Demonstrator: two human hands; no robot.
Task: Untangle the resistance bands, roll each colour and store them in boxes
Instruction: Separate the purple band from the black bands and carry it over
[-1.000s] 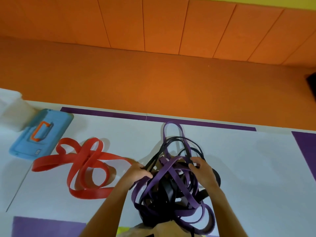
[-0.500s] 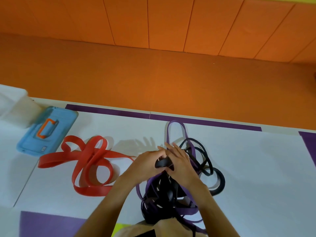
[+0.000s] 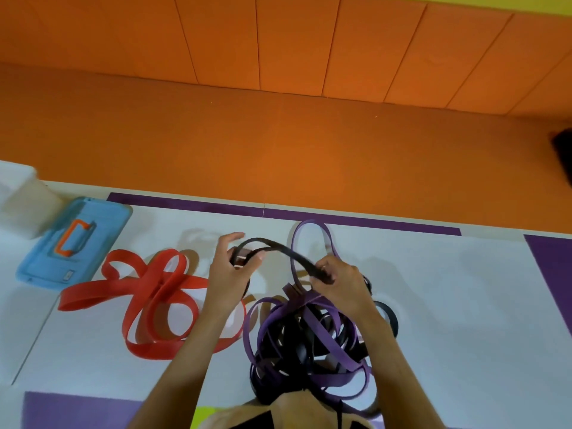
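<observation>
A heap of purple bands (image 3: 309,342) and black bands lies tangled on the white mat in front of me. One black band (image 3: 278,247) arches up out of the heap between my two hands. My left hand (image 3: 229,270) pinches its left end, my right hand (image 3: 340,280) grips its right part just above the heap. A red band (image 3: 154,292) lies loose and separate on the mat to the left, partly under my left forearm. A purple loop (image 3: 312,233) sticks out behind the heap.
A blue lid with an orange handle (image 3: 74,243) lies at the far left, beside a translucent white box (image 3: 21,202). An orange padded wall (image 3: 278,134) rises behind the white mat (image 3: 448,305). Purple mat patches sit at the right and lower left.
My hands rose from the heap and moved apart, drawing a length of black band up and to the left. The red band stayed put.
</observation>
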